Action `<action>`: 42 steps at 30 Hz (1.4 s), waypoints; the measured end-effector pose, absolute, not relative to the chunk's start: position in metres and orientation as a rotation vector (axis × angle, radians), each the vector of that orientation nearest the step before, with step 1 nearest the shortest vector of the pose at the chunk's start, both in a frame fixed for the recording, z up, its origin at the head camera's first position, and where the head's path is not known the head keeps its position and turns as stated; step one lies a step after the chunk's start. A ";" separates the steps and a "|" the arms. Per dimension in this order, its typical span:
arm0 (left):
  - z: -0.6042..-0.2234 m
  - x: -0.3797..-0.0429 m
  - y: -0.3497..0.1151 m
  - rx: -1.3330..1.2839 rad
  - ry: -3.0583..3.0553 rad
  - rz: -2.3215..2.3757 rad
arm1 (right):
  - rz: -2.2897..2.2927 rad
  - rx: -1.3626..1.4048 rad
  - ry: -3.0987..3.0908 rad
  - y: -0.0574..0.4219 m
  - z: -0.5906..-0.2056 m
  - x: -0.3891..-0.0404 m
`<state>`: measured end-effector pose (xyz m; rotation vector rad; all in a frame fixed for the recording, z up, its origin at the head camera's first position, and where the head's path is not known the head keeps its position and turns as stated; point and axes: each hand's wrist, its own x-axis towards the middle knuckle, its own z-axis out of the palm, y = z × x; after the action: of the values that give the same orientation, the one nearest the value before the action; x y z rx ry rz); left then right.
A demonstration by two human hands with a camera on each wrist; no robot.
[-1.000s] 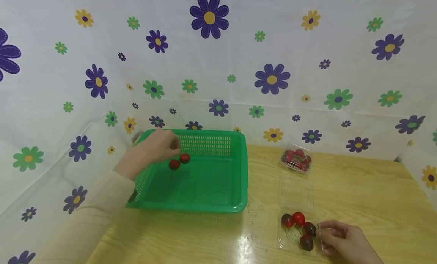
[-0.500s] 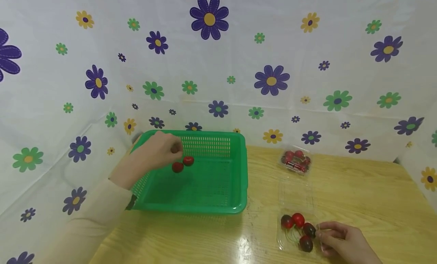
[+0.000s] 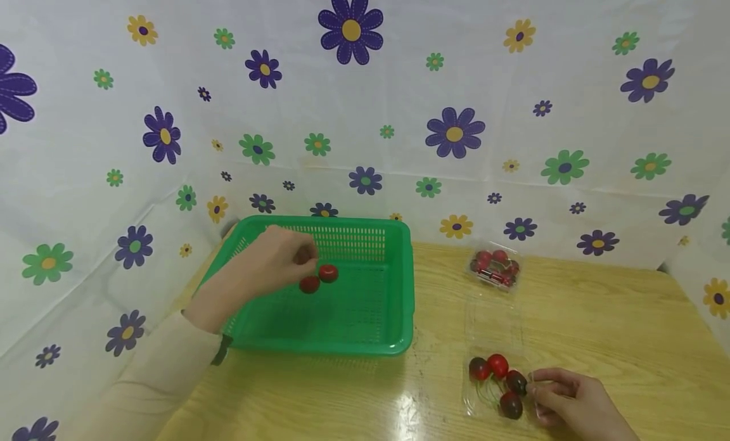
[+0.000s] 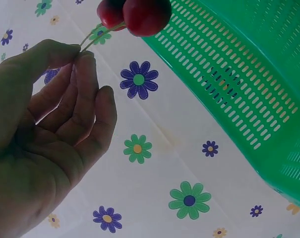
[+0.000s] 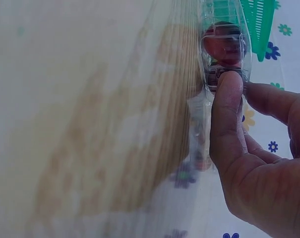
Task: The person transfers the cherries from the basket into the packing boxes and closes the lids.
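Observation:
My left hand (image 3: pixel 274 260) is over the green basket (image 3: pixel 402 289), pinching thin stems between thumb and fingertip. Two red cherries (image 4: pixel 147 15) dangle from those stems, inside the basket's outline in the head view. My right hand (image 3: pixel 576 400) pinches the right edge of an open clear plastic box (image 3: pixel 472 406) on the table. Inside that box lie several dark and bright red cherries (image 3: pixel 498 365) with green stems. The right wrist view shows the thumb against the box wall, with a cherry (image 5: pixel 225 44) behind the plastic.
Behind the open box, its clear lid (image 3: pixel 493 320) lies flat on the wooden table (image 3: pixel 604 320). Farther back stands a second clear box (image 3: pixel 495 268) full of cherries, its lid down. A flower-printed white sheet (image 3: pixel 399 86) hangs around the table.
My left hand has moved right and slightly toward me over the basket, carrying the two cherries along. The right hand keeps its place on the box edge.

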<state>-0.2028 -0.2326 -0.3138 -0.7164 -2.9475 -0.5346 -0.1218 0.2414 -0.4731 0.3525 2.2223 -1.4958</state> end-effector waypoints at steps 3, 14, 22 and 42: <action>-0.312 -0.198 -0.228 -0.758 -2.923 -0.558 | -1.481 0.345 2.237 0.241 -0.473 -0.122; -0.305 -0.184 -0.210 -0.906 -2.802 -0.467 | -1.469 0.358 2.249 0.241 -0.473 -0.122; -0.303 -0.173 -0.198 -1.002 -2.733 -0.488 | -1.460 0.352 2.257 0.239 -0.471 -0.122; -0.308 -0.163 -0.179 -1.166 -2.588 -0.632 | -1.463 0.354 2.259 0.240 -0.471 -0.121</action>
<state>-0.1635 -0.1791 -0.3080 -1.1660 -2.5877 -0.6323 -0.1209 0.2402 -0.4707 0.3540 2.2588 -1.4635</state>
